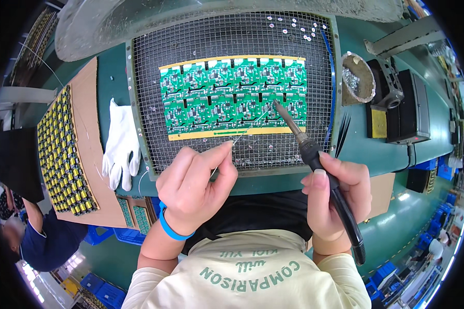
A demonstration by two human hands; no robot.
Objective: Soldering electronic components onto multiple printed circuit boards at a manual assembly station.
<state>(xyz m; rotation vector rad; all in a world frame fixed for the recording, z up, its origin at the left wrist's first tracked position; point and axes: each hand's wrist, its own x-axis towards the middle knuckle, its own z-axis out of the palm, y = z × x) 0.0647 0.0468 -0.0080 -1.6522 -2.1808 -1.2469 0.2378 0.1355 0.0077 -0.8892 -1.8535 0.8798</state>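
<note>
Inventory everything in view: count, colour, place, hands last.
Mesh tray: one, grey, on bench
Circuit panel: one, green, on tray
Soldering iron: one, mostly black, right hand
Wire: one, silvery, left hand
White pieces: about twelve, tray's upper right
Pot: one, grey, right of tray
Stand: one, black, right of pot
Box: one, black, right of stand
Glove: one, white, left of tray
Components: many, yellow and black, on cardboard
Co-worker: one, blue top, far left
Wristband: one, blue, below left hand
Left hand: one, bare, lower centre
Right hand: one, bare, lower right
</note>
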